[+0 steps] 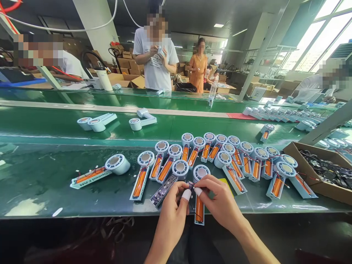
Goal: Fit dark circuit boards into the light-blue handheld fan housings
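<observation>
My left hand [176, 205], a white cover on its thumb, pinches a dark circuit board [190, 185], most of which is hidden by the fingers. At the board's upper end my right hand [218, 200], its thumb also covered in white, is closed on what looks like a small wire plug; the fingers hide most of it. Just beneath both hands lies an open handheld fan [201, 172] with an orange battery [199, 211] in its handle and a thin wire looping beside it. Left of it, another fan [180, 168] has a dark circuit board [164, 190] on its handle.
Several open fans [246, 147] with orange batteries spread across the green bench [104, 205]. A cardboard box [324, 181] of dark circuit boards stands at right. Closed fans [97, 124] lie on the belt [178, 128] behind. Co-workers [155, 55] are across the line. Something yellow [227, 185] lies behind my right hand.
</observation>
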{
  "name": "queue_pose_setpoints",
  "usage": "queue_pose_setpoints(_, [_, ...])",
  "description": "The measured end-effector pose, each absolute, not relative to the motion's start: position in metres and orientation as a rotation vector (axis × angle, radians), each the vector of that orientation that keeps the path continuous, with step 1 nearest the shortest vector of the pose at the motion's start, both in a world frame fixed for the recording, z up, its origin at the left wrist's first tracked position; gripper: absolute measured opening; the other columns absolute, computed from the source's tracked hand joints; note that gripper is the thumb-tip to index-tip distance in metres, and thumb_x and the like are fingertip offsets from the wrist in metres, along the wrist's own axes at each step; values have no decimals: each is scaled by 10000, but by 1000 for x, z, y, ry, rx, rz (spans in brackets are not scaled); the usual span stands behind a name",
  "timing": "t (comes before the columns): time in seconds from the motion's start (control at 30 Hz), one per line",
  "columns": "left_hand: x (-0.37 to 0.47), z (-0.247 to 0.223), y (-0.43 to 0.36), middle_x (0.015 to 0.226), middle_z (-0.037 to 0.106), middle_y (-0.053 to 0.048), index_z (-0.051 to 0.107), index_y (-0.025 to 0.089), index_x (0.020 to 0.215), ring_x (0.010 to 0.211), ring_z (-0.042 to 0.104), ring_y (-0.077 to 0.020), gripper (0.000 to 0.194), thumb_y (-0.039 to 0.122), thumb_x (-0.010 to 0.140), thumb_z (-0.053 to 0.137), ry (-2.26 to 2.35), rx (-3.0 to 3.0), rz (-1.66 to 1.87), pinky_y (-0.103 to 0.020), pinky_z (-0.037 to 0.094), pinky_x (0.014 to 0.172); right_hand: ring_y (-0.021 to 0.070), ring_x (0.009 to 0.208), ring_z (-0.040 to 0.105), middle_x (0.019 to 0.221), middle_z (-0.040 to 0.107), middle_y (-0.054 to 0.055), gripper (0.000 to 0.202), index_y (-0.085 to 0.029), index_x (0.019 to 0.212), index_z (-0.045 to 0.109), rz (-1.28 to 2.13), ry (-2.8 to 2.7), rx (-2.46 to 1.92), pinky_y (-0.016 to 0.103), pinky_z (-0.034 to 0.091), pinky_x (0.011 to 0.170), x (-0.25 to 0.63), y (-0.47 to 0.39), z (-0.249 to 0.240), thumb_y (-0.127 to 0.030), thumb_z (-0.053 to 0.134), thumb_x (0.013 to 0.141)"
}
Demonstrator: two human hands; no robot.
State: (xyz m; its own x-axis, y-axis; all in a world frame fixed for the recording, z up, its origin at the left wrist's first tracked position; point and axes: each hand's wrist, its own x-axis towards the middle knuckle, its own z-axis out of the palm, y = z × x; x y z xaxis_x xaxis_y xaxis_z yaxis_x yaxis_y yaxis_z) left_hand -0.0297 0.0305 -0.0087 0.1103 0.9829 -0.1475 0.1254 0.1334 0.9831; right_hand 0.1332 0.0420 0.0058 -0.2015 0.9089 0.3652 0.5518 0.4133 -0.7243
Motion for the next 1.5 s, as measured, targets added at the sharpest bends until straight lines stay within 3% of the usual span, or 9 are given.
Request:
queue_pose_setpoints(0.13, [-27,-13,27,1105,661,-80,532,211,1237,784,684,-186,421,438,882,515,1324,1247,1070,-335,573,722,197,818,623,897,682,39,174,-206,916,700,365,-1925,-1302,285,481,704,131,45,4,-92,570,893])
queue_pose_setpoints(0.23, [-28,-14,27,1133,707,-116,604,196,1211,1008,706,-264,415,421,873,518,1381,1301,1069,-402,576,856,204,824,625,912,684,41,182,-213,917,701,282,-1980,-1332,291,480,716,130,46,3,-81,579,885])
queue_pose_setpoints(0.37, [-28,-14,27,1155,739,-100,700,220,1124,1127,678,-292,334,352,872,526,1431,1428,1109,-431,559,935,200,826,630,916,683,43,186,-210,920,698,214,-2015,-1315,284,474,713,129,44,4,-75,574,890])
queue_pose_setpoints(0.67, [-31,-16,27,1104,746,-59,748,250,1071,1025,712,-226,255,274,905,555,1393,1626,1245,-345,583,899,209,771,609,881,663,55,171,-194,906,677,127,-2057,-1325,301,457,657,125,42,4,-127,525,944])
queue_pose_setpoints(0.87, [-44,-10,35,1127,753,-49,775,270,1070,1034,713,-215,246,285,904,593,1271,1596,1155,-326,577,918,194,905,644,1014,672,58,210,-211,1086,689,494,-2026,-1280,290,500,773,134,48,9,-142,538,959])
queue_pose_setpoints(1.03, [-50,-5,39,1100,758,-54,795,256,1017,1004,714,-216,232,291,895,600,1178,1584,1108,-315,589,872,173,855,648,914,684,24,192,-238,976,751,702,-2015,-1232,267,498,728,139,55,20,-159,580,943])
queue_pose_setpoints(1.13, [-48,-4,40,1100,757,-58,780,240,1031,971,722,-214,244,311,897,589,1175,1541,1083,-330,588,875,185,875,646,930,680,29,192,-231,961,747,683,-1987,-1292,285,505,749,138,54,23,-147,578,928])
queue_pose_setpoints(1.33, [-42,-8,40,1062,767,-69,687,213,1123,872,748,-214,309,385,902,556,1276,1384,1047,-352,596,848,208,1019,624,1157,616,71,367,-252,1244,607,541,-2037,-1324,324,527,851,139,31,22,-102,522,919])
queue_pose_setpoints(1.5, [-41,-9,34,1092,747,-71,625,235,1195,944,741,-217,325,379,928,509,1285,1445,1023,-351,587,876,206,899,630,1026,635,70,304,-245,1113,680,468,-2150,-1257,329,528,775,133,26,10,-98,477,941])
